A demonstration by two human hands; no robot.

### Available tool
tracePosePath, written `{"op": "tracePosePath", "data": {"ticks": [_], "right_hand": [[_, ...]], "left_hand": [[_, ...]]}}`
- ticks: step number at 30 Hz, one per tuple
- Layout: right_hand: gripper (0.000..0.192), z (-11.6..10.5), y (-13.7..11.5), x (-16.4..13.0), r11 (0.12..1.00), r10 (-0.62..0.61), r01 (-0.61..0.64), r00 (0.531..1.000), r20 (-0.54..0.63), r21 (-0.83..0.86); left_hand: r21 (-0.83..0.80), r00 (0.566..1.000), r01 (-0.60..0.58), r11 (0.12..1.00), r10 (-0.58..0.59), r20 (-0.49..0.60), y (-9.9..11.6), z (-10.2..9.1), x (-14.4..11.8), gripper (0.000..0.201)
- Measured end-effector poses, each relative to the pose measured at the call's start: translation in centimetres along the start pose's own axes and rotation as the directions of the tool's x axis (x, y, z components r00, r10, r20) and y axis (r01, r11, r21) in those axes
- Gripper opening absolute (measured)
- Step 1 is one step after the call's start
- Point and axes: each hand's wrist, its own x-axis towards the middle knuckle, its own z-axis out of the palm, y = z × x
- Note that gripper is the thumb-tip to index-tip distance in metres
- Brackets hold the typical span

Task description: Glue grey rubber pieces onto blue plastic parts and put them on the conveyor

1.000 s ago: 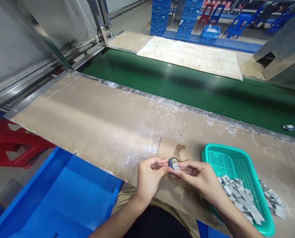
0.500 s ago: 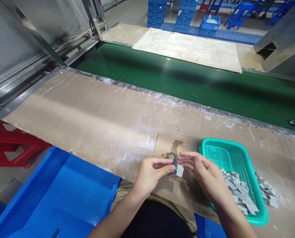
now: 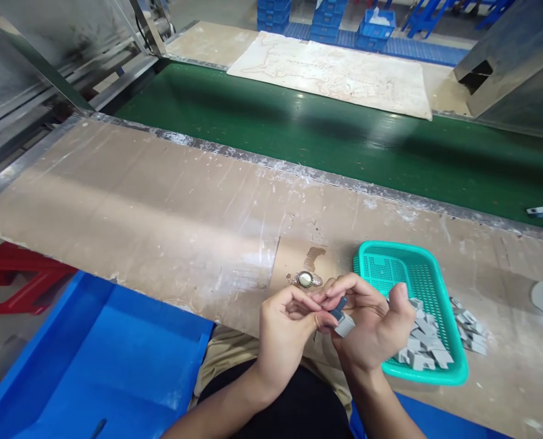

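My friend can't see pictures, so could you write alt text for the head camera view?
Two bare hands, the left hand and right hand, pinch a small grey and blue part together over a scuffed brown workbench. To their right sits a teal mesh basket of small grey blocks, with a green conveyor belt beyond.

Bright, even overhead light, soft glare on the green conveyor belt (image 3: 344, 140), slight wide-angle bending at blurred edges.
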Motion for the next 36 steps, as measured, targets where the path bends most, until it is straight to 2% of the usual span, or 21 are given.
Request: {"op": "tracePosePath", "data": {"ticks": [3, 9, 14, 17, 20, 25, 28, 32, 36], "right_hand": [[0.067, 0.1, 0.0, 0.0, 0.998, 0.012, -0.013, 1.0, 0.019, 0.062], [0.063, 0.0, 0.3, -0.4, 0.968, -0.112, 0.09, 0.99, 0.081, 0.236], [0.058, -0.1, 0.3, -0.8, 0.935, -0.227, 0.21, 0.974, 0.026, 0.287], [0.057, 0.1, 0.2, -0.9, 0.938, -0.225, 0.217, 0.974, -0.002, 0.271], [0.056, 0.4, 0.2, -0.9, 0.944, -0.209, 0.208, 0.978, -0.024, 0.257], [0.056, 0.7, 0.5, -0.4, 0.954, -0.117, 0.119, 0.993, -0.024, 0.274], [0.058, 0.5, 0.5, 0.3, 0.968, 0.021, -0.014, 0.999, -0.025, 0.252], [0.063, 0.1, 0.2, 1.0, 0.943, 0.2, -0.206, 0.979, 0.051, 0.263], [0.064, -0.4, 0.1, 1.3, 0.916, 0.25, -0.278, 0.959, 0.131, 0.29]], "left_hand": [[0.006, 1.0, -0.002, 1.0, 0.002, 0.005, 0.2, -0.1, 0.2, 0.033], [0.098, 0.998, 0.017, 0.995, -0.023, 0.062, 1.2, -0.1, 0.0, 0.036], [0.168, 0.994, 0.029, 0.985, -0.046, 0.101, 1.8, 0.2, -0.6, 0.037], [0.227, 0.996, 0.018, 0.974, -0.038, 0.086, 1.8, 0.3, -0.5, 0.038], [0.204, 0.994, 0.019, 0.979, -0.041, 0.104, 1.8, 0.2, -0.2, 0.038], [0.211, 0.989, 0.021, 0.977, -0.05, 0.136, 1.4, -0.5, 1.0, 0.037], [0.142, 0.98, 0.078, 0.987, -0.102, 0.169, 0.8, -1.0, 1.8, 0.039], [0.048, 0.968, 0.134, 0.99, -0.141, 0.207, 0.4, -1.0, 2.2, 0.036], [0.053, 0.943, 0.214, 0.975, -0.22, 0.25, 0.5, -1.1, 2.0, 0.031]]}}
